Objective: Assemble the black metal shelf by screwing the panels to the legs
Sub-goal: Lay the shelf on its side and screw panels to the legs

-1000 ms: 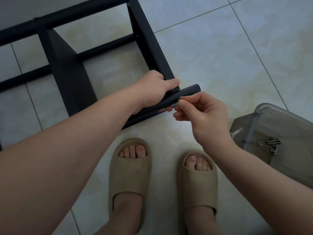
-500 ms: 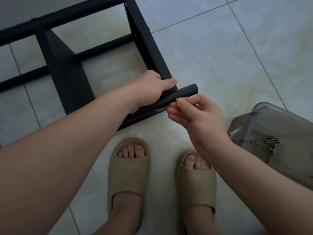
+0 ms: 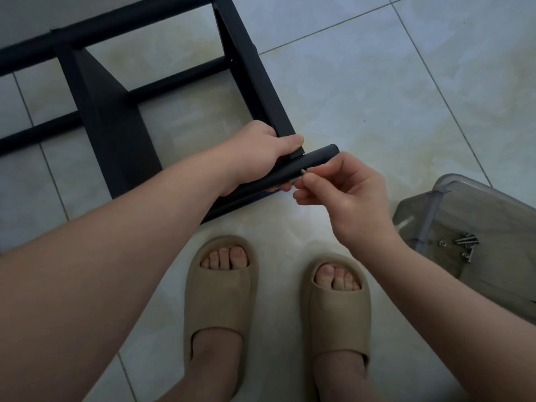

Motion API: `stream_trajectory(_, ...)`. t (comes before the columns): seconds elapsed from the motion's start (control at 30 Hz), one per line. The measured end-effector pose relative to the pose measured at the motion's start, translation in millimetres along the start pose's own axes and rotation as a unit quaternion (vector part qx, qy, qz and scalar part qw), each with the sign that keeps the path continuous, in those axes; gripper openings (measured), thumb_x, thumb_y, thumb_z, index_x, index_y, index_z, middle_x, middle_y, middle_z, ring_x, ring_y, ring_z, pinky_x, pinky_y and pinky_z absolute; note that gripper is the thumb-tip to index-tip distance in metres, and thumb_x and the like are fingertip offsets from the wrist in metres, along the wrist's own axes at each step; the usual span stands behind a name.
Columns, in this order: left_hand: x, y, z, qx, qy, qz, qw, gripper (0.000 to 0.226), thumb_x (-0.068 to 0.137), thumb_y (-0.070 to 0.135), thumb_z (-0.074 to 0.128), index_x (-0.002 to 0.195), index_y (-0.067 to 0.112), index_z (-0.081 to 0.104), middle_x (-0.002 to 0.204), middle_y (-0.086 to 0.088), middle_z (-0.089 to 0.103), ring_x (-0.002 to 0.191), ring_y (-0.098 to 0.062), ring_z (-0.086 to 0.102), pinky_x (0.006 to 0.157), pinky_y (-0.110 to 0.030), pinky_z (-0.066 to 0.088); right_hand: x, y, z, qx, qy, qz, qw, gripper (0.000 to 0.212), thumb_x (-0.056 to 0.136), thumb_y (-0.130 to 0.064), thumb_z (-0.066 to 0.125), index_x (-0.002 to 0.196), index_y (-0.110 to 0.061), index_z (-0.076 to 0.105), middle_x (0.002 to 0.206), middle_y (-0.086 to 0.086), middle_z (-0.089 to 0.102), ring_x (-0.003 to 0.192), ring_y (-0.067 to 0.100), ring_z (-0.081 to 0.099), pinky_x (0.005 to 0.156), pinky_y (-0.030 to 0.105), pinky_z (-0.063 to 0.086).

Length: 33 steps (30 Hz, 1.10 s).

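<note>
Two hands, left hand [image 3: 261,158] grip curled round the black leg [image 3: 319,157], right hand [image 3: 352,195] grip pinching a small screw [image 3: 303,171] at its five o'clock

Open tiled floor [image 3: 377,82] fills the upper right of the frame, the widest passage, from the shelf's right panel to the right edge. The black shelf frame [image 3: 116,134] blocks the upper left, with only gaps of tile between its bars and panels. At centre the left hand [image 3: 261,152], gripping the leg tube [image 3: 316,158], and the right hand [image 3: 348,192], pinching a screw [image 3: 303,171] at the tube, crowd the tube's end. A clear plastic box [image 3: 464,216] holding loose screws [image 3: 465,240] bars the right edge. Two slippers [image 3: 220,291] stand at bottom centre, a strip of floor between them.
</note>
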State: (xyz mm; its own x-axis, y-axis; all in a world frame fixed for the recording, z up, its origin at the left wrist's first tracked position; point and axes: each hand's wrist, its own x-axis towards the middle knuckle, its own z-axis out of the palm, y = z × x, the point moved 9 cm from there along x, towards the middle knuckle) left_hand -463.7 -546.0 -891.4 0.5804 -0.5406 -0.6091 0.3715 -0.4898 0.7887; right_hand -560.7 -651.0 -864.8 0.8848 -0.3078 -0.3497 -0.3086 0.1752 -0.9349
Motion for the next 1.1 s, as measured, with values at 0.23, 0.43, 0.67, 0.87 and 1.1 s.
stream_trajectory(0.23,0,-2,-1,0.001,0.000,-0.010,1.000,0.041,0.101,0.034,0.056,0.080,0.001,0.070,0.073,-0.020,0.073,0.061,-0.030,0.066,0.051,-0.028,0.053,1,-4,-2,-0.065,0.024,0.010,0.998,0.026,0.092,0.007,0.065,0.075,-0.010,0.057,0.065,0.001,0.071,0.057,0.018,0.068,0.061,0.031,0.059)
stream_trajectory(0.43,0,-3,-3,-0.009,0.009,-0.020,1.000,0.039,0.099,0.034,0.059,0.087,-0.001,0.071,0.079,-0.023,0.072,0.058,-0.026,0.065,0.051,-0.029,0.055,-9,15,5,0.158,0.039,0.107,0.981,0.020,0.096,0.004,0.059,0.079,-0.006,0.056,0.072,0.013,0.072,0.065,0.020,0.071,0.065,0.028,0.058)
stream_trajectory(0.67,-1,-3,-1,-0.009,0.000,-0.008,1.000,0.039,0.101,0.033,0.056,0.082,0.002,0.071,0.082,-0.026,0.072,0.062,-0.028,0.067,0.053,-0.029,0.054,-6,1,3,0.035,0.026,0.046,0.998,0.018,0.094,0.009,0.061,0.081,-0.002,0.056,0.066,0.005,0.072,0.061,0.016,0.070,0.063,0.028,0.059)
stream_trajectory(0.87,-2,-3,-2,-0.012,-0.004,-0.020,1.000,0.041,0.100,0.033,0.057,0.086,-0.002,0.071,0.083,-0.027,0.072,0.061,-0.026,0.064,0.053,-0.028,0.054,-5,-1,3,0.042,0.034,0.086,0.995,0.016,0.094,0.005,0.063,0.080,-0.002,0.057,0.064,0.008,0.070,0.057,0.019,0.068,0.060,0.028,0.058)
stream_trajectory(1.1,0,-5,-4,-0.018,0.005,-0.032,0.999,0.044,0.099,0.033,0.060,0.098,-0.010,0.068,0.084,-0.027,0.070,0.059,-0.026,0.064,0.053,-0.029,0.055,-8,10,7,0.128,0.045,0.140,0.981,0.018,0.096,0.001,0.062,0.080,-0.004,0.057,0.067,0.012,0.070,0.057,0.019,0.067,0.059,0.027,0.057)
